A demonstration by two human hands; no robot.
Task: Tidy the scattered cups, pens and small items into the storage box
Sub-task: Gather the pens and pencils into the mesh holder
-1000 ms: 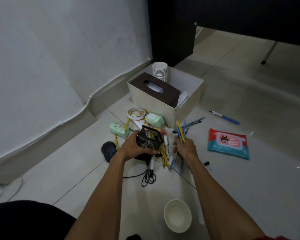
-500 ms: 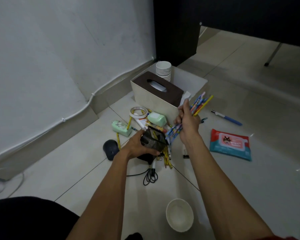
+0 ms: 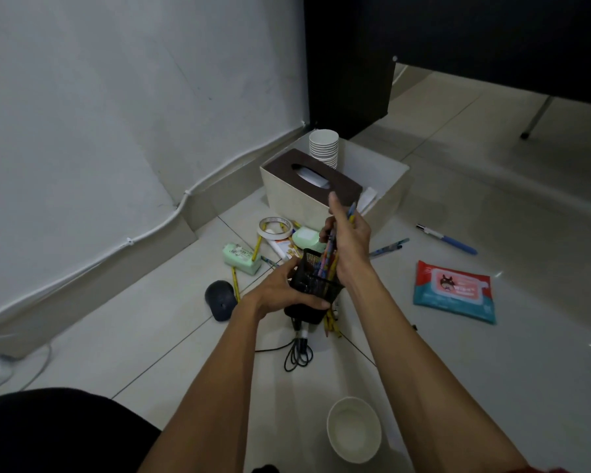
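The left hand (image 3: pixel 277 292) grips a black mesh pen holder (image 3: pixel 310 285) above the floor; the right hand (image 3: pixel 350 245) clasps a bunch of pens (image 3: pixel 329 256), their lower ends inside the holder; the storage box (image 3: pixel 393 188) stands just beyond, a stack of cups (image 3: pixel 323 146) in it; a lone cup (image 3: pixel 354 429) sits nearer

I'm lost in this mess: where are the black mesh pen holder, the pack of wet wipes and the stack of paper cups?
black mesh pen holder (image 3: pixel 309 279), head view, its mesh side wall
pack of wet wipes (image 3: pixel 452 290), head view, its front label
stack of paper cups (image 3: pixel 323 145), head view, the top cup's side
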